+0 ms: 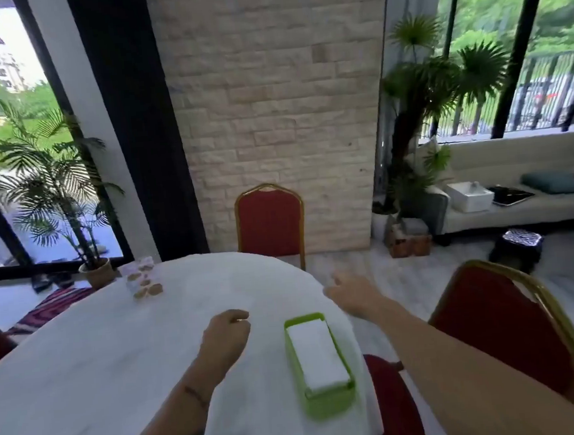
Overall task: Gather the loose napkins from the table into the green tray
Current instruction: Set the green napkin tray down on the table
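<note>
A green tray (329, 399) stands near the right edge of the white-clothed table (100, 352), holding a neat stack of white napkins (317, 355). My left hand (224, 337) hovers over the cloth just left of the tray, fingers curled in with nothing in them. My right hand (350, 293) is raised beyond the table's right edge, above and right of the tray, fingers loosely spread and empty. I see no loose napkins on the cloth.
A clear packet with round brown items (144, 278) lies at the table's far left. Red chairs with gold frames stand at the far side (270, 218) and at the right (507, 334). Potted palms, a brick pillar and a white sofa stand behind.
</note>
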A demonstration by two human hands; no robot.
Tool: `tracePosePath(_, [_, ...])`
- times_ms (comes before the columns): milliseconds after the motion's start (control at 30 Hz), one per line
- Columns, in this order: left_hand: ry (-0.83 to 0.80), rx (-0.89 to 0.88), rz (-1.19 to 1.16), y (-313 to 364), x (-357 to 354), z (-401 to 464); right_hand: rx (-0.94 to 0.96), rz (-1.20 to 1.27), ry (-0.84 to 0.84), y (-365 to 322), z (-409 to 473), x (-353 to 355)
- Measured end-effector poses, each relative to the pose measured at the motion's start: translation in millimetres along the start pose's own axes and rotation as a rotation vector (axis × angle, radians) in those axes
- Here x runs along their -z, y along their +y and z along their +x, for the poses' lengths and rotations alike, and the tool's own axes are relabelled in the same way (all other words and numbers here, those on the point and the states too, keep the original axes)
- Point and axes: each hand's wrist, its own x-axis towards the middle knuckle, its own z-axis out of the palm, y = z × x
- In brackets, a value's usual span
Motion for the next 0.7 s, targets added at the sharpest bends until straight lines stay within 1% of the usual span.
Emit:
tracePosePath(133, [-0.073,0.173,-0.159,-20,-58,14,-0.125,0.064,-0.121,56,21,-20])
tracePosePath(233, [-0.078,0.257,-0.226,-23,-95,21,-0.199,0.086,-0.233,88,37,-40])
tracePosePath(433, [-0.038,0.415,-0.178,-43,-146,37,-0.325,0.229,-0.420,121,46,-66])
tracePosePath(533, [-0.059,0.456,-0.186,-41,-158,33,-0.328,0.267,-0.445,130,48,-76])
tracePosePath(700, [-0.125,0.442,-0.187,-33,-168,23,-0.315,0.344,-0.388,132,52,-94])
